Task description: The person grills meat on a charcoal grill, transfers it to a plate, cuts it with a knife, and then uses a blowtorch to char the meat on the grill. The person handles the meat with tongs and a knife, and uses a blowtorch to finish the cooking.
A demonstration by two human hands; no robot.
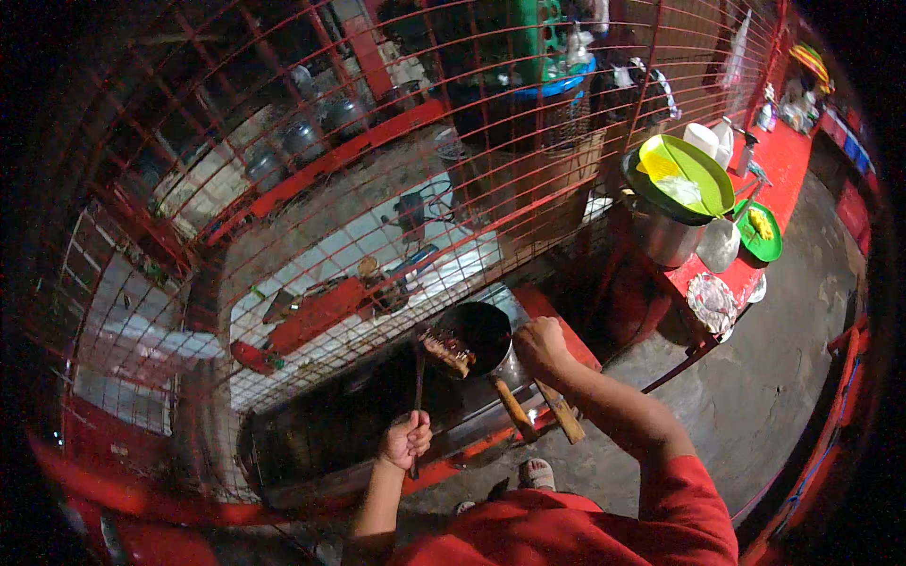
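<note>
A dark-bottomed metal pot (507,368) is at the front right of the black cooking surface (333,431), with its mouth turned partly up toward me. My right hand (545,347) is closed at the pot's right rim and appears to grip it; the fingers hide the exact hold. Browned pieces of food (449,351) show at the left side of the pot's mouth. My left hand (408,439) is closed around a long thin utensil (419,382), whose far end meets the food. Two wooden handles (515,410) stick out below the pot toward me.
A red wire-mesh screen (340,233) rises behind the cooking surface. To the right, a red table (786,159) bears a large metal pot (665,237) topped by a yellow-green tray (708,173), plus a green plate (771,244). My sandalled foot (536,474) rests on the concrete floor (771,389).
</note>
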